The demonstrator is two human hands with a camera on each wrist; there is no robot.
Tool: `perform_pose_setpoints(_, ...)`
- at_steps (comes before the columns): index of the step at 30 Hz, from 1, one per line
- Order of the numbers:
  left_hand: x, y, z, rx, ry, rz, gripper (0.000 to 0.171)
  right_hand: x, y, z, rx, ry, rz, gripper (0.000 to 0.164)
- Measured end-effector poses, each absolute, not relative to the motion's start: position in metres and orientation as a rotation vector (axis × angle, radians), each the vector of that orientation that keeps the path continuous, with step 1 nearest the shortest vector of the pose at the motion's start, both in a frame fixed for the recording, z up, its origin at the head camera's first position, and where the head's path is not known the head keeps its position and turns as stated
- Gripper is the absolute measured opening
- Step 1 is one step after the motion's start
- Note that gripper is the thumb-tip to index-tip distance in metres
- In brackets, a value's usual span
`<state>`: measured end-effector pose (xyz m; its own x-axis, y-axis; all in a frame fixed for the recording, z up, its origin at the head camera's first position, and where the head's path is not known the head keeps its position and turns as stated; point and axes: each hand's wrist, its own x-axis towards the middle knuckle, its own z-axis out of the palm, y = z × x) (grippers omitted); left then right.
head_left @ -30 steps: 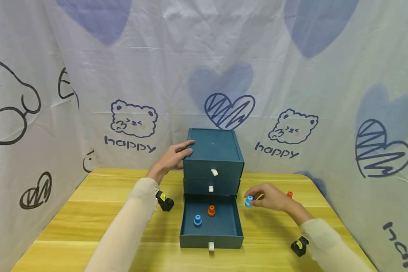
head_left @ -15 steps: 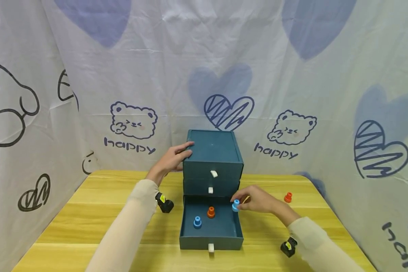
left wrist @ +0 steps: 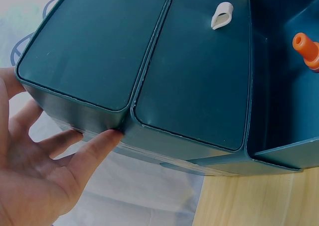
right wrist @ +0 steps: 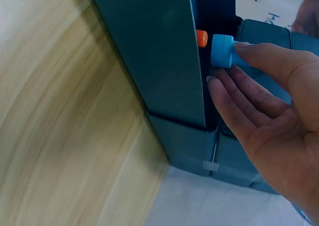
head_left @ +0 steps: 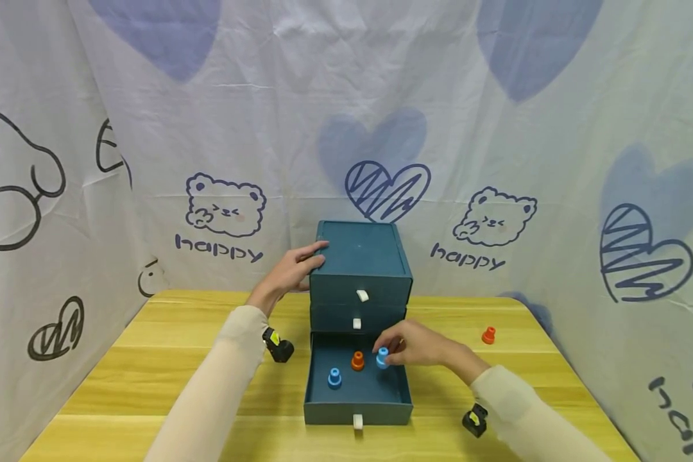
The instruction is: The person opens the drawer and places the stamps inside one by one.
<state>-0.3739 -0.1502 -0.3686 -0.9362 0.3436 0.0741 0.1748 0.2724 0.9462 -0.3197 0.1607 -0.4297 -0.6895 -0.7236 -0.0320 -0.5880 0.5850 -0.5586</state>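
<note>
A dark teal drawer cabinet [head_left: 360, 250] stands on the table with its bottom drawer [head_left: 358, 412] pulled out. My left hand [head_left: 289, 273] rests against the cabinet's upper left side; in the left wrist view its spread fingers [left wrist: 97, 149] touch that side. Between thumb and fingers, my right hand [head_left: 418, 345] pinches a light blue stepped peg [head_left: 382, 358] over the right part of the drawer. The right wrist view shows the wide end of this blue peg [right wrist: 221, 51] pointing away from the thumb. Inside the drawer stand an orange peg [head_left: 357, 361] and another blue peg [head_left: 334, 378].
A red-orange peg [head_left: 488, 335] stands on the wooden table [head_left: 473, 398], right of the cabinet. Two upper drawers are closed, each with a white pull tab [head_left: 362, 295]. A printed white cloth [head_left: 300, 128] hangs behind and at both sides.
My right hand has carried the blue peg leftward from beside the cabinet to over the open drawer. The left hand keeps its place on the cabinet.
</note>
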Motion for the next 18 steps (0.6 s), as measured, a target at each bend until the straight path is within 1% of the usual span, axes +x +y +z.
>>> perform_pose_setpoints(12, -0.373, -0.150, -0.369, 0.498, 2.378, 1.760, 0.055, -0.319, 0.137, -0.437, -1.175, 2.508, -0.633, 0.021)
perform_pose_setpoints(18, -0.373, -0.149, -0.368, 0.491, 2.372, 1.775, 0.054, -0.320, 0.128, -0.444, -1.173, 2.505, -0.597, 0.020)
